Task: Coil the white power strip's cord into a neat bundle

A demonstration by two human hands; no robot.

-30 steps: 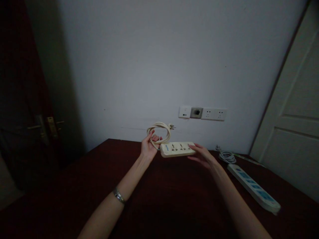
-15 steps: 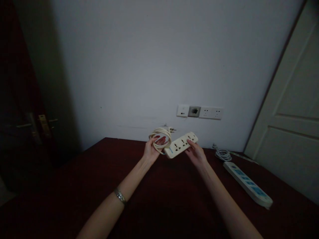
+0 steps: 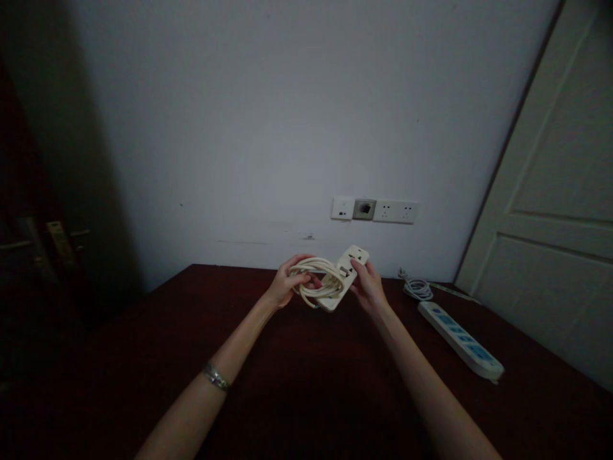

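Note:
My left hand (image 3: 286,287) is closed round a coil of cream cable (image 3: 320,283), held above the dark red table (image 3: 297,383). My right hand (image 3: 368,289) grips the cream power strip (image 3: 352,262) that the cable belongs to. The strip is tilted, its far end pointing up and to the right. The coil lies over the strip's near end. A metal bracelet (image 3: 215,378) sits on my left wrist.
A white and blue power strip (image 3: 460,340) lies on the table at the right, its white cable (image 3: 417,289) coiled near the wall. Wall sockets (image 3: 374,209) sit above the table. A pale door (image 3: 550,223) stands at right, a dark door (image 3: 29,243) at left.
The power strip has swung from level to steeply tilted. My left hand has brought the cable coil to the right, onto the strip's near end. Both hands have drawn closer together.

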